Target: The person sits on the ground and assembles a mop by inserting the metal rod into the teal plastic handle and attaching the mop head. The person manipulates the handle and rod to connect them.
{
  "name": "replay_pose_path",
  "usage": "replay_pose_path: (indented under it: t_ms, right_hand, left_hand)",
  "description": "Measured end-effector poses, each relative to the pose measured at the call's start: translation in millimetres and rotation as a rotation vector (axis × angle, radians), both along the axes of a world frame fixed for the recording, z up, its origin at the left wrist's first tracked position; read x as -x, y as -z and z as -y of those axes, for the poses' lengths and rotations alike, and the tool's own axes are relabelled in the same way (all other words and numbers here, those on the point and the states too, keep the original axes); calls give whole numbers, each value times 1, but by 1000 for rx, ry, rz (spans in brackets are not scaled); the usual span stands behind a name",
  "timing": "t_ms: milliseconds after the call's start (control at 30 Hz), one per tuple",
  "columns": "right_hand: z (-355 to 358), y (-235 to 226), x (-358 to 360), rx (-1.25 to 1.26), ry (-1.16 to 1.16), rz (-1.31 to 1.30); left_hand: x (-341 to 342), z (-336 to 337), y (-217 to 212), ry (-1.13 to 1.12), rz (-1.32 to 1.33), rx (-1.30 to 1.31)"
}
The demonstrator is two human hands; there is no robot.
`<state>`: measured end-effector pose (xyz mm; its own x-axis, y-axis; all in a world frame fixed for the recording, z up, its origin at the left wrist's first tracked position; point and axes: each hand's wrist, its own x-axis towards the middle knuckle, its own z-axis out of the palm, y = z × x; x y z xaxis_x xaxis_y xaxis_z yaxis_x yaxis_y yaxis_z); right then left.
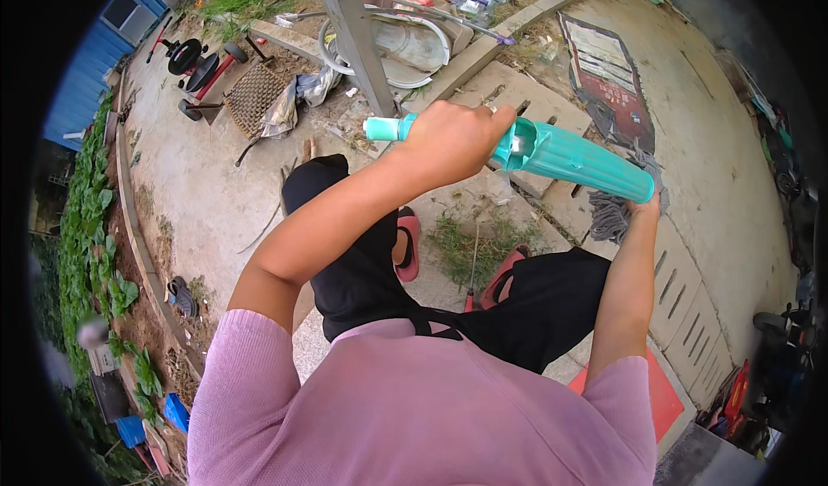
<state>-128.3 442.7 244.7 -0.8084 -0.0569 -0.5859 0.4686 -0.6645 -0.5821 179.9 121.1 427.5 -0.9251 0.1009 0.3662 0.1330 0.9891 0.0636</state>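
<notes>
Across my front lies a twist mop with a teal ribbed wringing sleeve (pixel 580 163), roughly level. My left hand (pixel 457 141) is closed round its handle, and the teal and white handle end (pixel 384 129) sticks out to the left. At the sleeve's wide right end is my right hand (pixel 643 208), closed on the mop; its fingers are mostly hidden behind it. Grey mop strands (pixel 611 216) hang beside that hand, with more behind the sleeve's end. Through an opening in the sleeve a shiny metal part shows.
A long thin rod with a red handle (pixel 469 301) is between my feet, near a grass tuft (pixel 470 249). A metal post (pixel 352 37) rises ahead. Slotted concrete covers (pixel 681 288) run along the right. A red pedal cart (pixel 203 72) and woven seat (pixel 254 98) stand far left.
</notes>
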Motion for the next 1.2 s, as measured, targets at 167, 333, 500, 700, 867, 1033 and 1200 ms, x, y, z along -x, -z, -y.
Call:
replay_pose_path:
  t_ms: [167,333,500,700,867,1033,1200]
  right_hand:
    - [20,-5,-23,99,-327,-76]
    - [56,-21,-43,162,-377,-94]
    - [77,-40,-57,155,-231,23]
    - [101,-45,-64,161,-216,68]
    - [105,-52,-59,130,-198,0]
    - [74,-46,-31,207,-239,-64]
    - [90,-109,-69,301,-30,-89]
  left_hand:
    - [-9,-11,-12,-49,-166,-134]
    - [-3,-19,-28,-139,-238,-198]
    - [3,-3,-15,-269,-246,-338]
    - [12,9,-2,-448,-318,-449]
    - [18,19,30,-503,-333,-533]
    - [10,42,43,-381,-222,-589]
    - [4,44,60,-359,-152,-816]
